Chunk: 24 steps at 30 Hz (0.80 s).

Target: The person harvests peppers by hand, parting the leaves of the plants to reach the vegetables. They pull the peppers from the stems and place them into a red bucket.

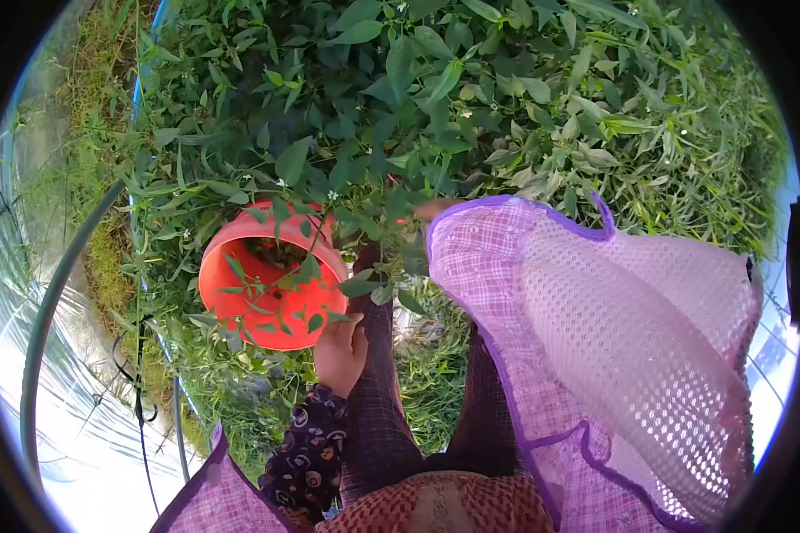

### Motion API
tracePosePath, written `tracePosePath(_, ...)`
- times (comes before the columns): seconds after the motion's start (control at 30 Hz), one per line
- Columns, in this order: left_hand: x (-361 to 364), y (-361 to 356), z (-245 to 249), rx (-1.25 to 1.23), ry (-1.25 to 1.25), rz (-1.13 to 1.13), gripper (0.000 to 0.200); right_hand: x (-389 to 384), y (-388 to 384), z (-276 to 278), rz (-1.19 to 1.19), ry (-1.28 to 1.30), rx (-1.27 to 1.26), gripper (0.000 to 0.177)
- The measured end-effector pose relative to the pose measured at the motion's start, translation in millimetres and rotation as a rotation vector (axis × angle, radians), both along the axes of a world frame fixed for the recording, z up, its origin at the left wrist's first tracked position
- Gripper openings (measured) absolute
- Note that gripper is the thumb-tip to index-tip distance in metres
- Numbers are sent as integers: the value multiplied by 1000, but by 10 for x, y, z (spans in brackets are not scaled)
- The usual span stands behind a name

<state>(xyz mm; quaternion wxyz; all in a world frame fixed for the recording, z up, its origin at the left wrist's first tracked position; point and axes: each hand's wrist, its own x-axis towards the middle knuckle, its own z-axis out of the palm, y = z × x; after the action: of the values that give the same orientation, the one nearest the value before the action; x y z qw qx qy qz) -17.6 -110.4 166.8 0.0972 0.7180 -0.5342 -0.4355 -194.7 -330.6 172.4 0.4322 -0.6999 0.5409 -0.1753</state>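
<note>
An orange-red bucket [271,330] leans among the leafy plants, its mouth tilted toward me. Inside it lies a dark heap I cannot make out, and leafy sprigs hang across the opening. My left hand [340,355], in a dark patterned sleeve, is closed at the bucket's lower right rim. Only a little of my right hand [436,209] shows beyond the purple checked sleeve [484,244]; leaves hide its fingers. It reaches into green plants [391,133] with small white flowers, where a small red spot shows near it.
My legs [378,382] straddle grass below the bucket. A grey-green hoop pole [53,302] curves up at the left beside clear plastic sheeting [80,409]. Dark cords hang there. Pink mesh cloth [631,355] drapes over my right side.
</note>
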Motion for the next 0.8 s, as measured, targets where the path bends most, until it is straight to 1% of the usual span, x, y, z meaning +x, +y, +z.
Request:
tracePosePath(0.03,-144,-174,91,4,-6,16,41,191,-241,-166,50,-28,-32,27)
tracePosePath(0.1,-452,-516,163,-79,327,272,37,609,-744,-709,222,-58,-211,30)
tracePosePath(0.13,-606,-710,95,-92,317,302,37,800,-945,-963,300,50,-296,33)
tracePosePath(0.17,-745,-866,23,-259,231,304,39,854,-958,-1249,369,163,-370,36)
tracePosePath(0.2,-859,-935,-4,-404,150,293,42,770,-828,-1371,381,164,-346,36)
tracePosePath(0.23,-954,-1008,-18,-381,156,301,42,653,-723,-1477,426,421,-330,42)
tracePosePath(0.27,-1041,-1114,-61,-440,124,322,43,537,-709,-1564,474,680,-328,49)
tracePosePath(0.3,-1101,-1185,-130,-504,90,349,45,392,-788,-1639,704,641,221,54)
tracePosePath(0.33,-1117,-1188,-191,-497,105,370,45,168,-770,-1632,922,520,363,48)
tracePosePath(0.4,-1183,-1146,-364,-505,56,344,52,-263,-208,-1679,453,39,292,19)
tracePosePath(0.43,-1205,-1095,-472,-498,64,363,52,-337,-31,-1694,467,53,301,19)
tracePosePath(0.5,-1173,-1021,-695,-365,98,436,53,-300,207,-1679,562,219,-18,14)
tracePosePath(0.53,-1146,-1021,-752,-276,88,513,54,-290,328,-1707,561,225,-9,14)
tracePosePath(0.57,-1104,-967,-731,-253,98,509,54,-280,453,-1642,589,266,-30,17)
tracePosePath(0.63,-996,-954,-822,-306,10,571,60,-150,443,-1573,625,296,-75,20)
tracePosePath(0.7,-974,-978,-803,-303,13,585,63,-74,395,-1471,998,530,145,34)
tracePosePath(0.73,-951,-1007,-806,-258,-68,595,63,-143,541,-1576,719,228,65,47)
tracePosePath(0.77,-936,-1031,-823,-214,-146,602,62,-180,593,-1597,724,232,67,47)
tracePosePath(0.8,-901,-993,-901,-152,-111,685,67,-139,633,-1602,698,221,35,52)
